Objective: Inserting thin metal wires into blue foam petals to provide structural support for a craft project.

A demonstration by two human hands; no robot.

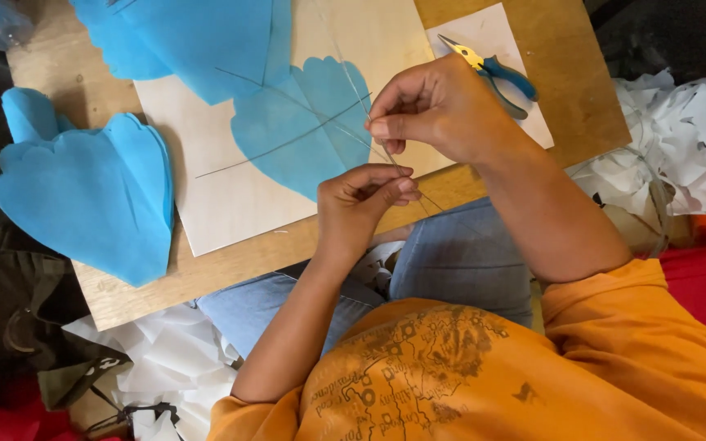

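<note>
My left hand [359, 200] pinches a thin metal wire [394, 159] between thumb and fingers, just above the near edge of the wooden board [230, 265]. Slightly farther away, my right hand [439, 106] grips the same wire, fingertips pointing down and left. The wire runs between the two hands. Other thin wires [288, 143] lie crossed over a blue petal-shaped paper [304, 131] on a pale sheet [214, 188], just left of my hands.
Blue-handled pliers [496, 72] lie on a white sheet beyond my right hand. A stack of blue paper petals [91, 192] sits at the board's left, and a larger blue paper [198, 41] lies at the far side. Crumpled white paper [672, 139] lies right and below left.
</note>
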